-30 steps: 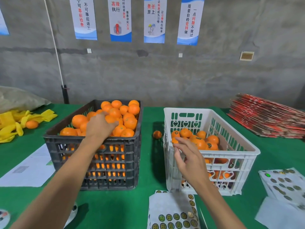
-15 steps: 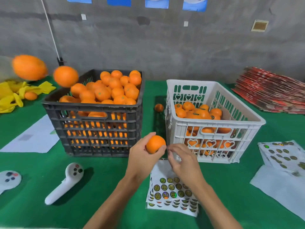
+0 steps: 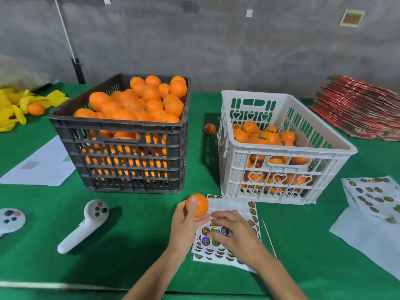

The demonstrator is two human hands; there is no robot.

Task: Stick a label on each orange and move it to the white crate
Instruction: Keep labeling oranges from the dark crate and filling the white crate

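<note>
The left hand [image 3: 186,224] grips an orange [image 3: 197,205] just above the green counter [image 3: 138,230], near the white crate [image 3: 279,148] (partly filled). The right hand [image 3: 236,234] presses curled fingertips on the label sheet [image 3: 233,207]; whether it pinches a label, I cannot tell.

No text can be read; the round labels [image 3: 215,231] show only blurred marks
</note>
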